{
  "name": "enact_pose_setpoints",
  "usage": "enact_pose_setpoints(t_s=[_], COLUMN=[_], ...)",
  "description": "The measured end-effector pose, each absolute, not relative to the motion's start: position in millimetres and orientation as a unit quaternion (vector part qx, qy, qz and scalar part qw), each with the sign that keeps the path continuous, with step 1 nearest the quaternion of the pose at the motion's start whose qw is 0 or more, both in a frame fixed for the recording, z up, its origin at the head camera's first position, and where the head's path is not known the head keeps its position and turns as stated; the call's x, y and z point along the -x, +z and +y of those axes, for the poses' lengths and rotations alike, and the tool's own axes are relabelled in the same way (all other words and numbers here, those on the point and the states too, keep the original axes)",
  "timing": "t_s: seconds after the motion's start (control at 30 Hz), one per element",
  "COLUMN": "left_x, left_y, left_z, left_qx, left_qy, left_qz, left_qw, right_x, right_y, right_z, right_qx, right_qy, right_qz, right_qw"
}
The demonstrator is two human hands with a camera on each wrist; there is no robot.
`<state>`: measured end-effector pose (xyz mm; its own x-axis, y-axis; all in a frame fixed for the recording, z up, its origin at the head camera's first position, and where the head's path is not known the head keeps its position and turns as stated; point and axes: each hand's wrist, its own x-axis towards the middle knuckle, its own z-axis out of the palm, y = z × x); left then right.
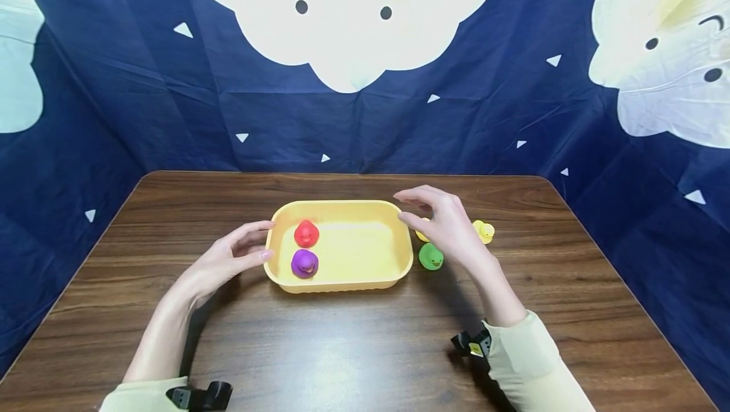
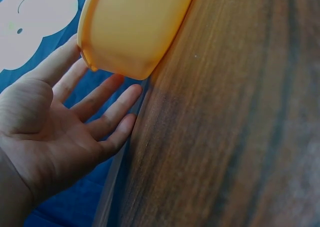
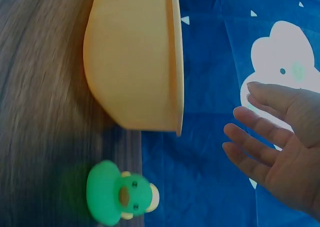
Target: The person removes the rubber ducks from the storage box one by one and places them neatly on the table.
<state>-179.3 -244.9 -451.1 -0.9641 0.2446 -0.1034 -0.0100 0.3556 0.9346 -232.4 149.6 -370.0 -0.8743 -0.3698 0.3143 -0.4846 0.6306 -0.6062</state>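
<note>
A yellow plastic basin [image 1: 359,285] stands on the table with a red rubber duck [image 1: 307,234] and a purple rubber duck [image 1: 305,263] in its left part. My left hand [image 1: 228,260] touches the basin's left end with its fingers extended; in the left wrist view the palm [image 2: 55,122] shows nothing in it. Above the basin's right end hovers my right hand [image 1: 441,218], fingers loosely bent, holding nothing. Beneath and beside it are a green rubber duck [image 1: 431,257] and a yellow duck [image 1: 422,235] partly hidden by the hand. Another yellow duck [image 1: 484,232] sits farther right.
The brown wood-grain table [image 1: 228,336] ends at a rear edge below a dark blue cloth [image 1: 182,114] printed with white clouds and triangles. Black wrist cameras [image 1: 199,395] are strapped over the light sleeves [image 1: 533,352].
</note>
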Motion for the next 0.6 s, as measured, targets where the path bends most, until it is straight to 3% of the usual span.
enact_pose_setpoints(t_s=[0.6], left_x=[180.2], left_y=[-449.4], left_z=[-244.1], left_qx=[-0.061], left_qy=[0.553], left_qz=[0.822], left_qw=[0.117], right_x=[238.8], right_y=[-375.0], right_z=[97.1], right_qx=[-0.287], right_qy=[0.378], right_qz=[-0.879], right_qw=[0.045])
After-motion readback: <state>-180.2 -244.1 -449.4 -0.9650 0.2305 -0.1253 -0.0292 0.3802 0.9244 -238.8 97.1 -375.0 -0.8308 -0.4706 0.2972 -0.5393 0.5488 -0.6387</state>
